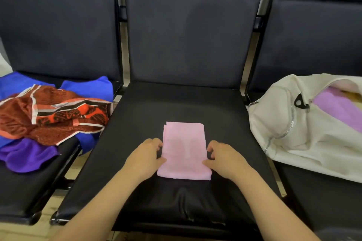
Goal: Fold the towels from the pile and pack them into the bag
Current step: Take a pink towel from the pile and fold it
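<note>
Curled fingers [156, 143] of the left hand [145, 154] close on the left edge of a folded pink towel [185, 148], the thumb lying on top of the cloth. Across from it, the fingers [212, 147] of the right hand [225, 159] curl onto the right edge, thumb likewise on the fabric. The towel lies flat as a neat rectangle near the front of the middle seat [176, 107], one of a row of black padded chairs, with both bare forearms reaching in from below. On the left seat [23, 188] sits the unfolded pile: a red patterned cloth [49, 115] draped over a blue towel [88, 86], with a purple towel [25, 156] at the near edge. On the right seat [323, 191] a white bag [284, 123] lies unzipped, with a lilac towel [337, 107] showing inside its opening.
</note>
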The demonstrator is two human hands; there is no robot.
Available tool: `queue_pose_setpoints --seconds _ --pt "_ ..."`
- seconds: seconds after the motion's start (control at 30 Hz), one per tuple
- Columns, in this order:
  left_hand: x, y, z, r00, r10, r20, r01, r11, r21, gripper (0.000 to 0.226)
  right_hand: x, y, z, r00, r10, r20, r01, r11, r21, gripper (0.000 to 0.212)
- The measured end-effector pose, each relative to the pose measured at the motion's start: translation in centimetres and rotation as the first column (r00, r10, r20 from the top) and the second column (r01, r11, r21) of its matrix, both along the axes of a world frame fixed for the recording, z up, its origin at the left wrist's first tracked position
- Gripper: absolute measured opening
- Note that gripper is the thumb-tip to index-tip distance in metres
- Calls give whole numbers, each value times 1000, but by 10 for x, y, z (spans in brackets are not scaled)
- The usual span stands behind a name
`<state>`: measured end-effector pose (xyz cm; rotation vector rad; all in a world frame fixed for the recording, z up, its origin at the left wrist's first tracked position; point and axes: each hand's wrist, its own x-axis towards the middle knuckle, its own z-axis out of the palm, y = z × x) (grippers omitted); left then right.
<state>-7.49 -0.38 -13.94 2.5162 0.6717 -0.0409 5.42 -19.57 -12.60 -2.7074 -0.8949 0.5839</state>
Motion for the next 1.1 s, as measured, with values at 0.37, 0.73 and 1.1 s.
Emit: queue_pose_setpoints --seconds 0.37,0.73,1.1 --pt "-6 9 -5 905 -364 -219 384 922 53 36 -4 -4 2 948 305 -94 -311 949 -56 25" --pt "-7 5 -8 1000 15 5 -14 986 -167 8 1 -5 5 965 5 -264 23 994 105 17" --pt "3 6 -10 986 161 -38 -165 971 -170 29 1 4 -2 998 -66 7 66 997 51 21"
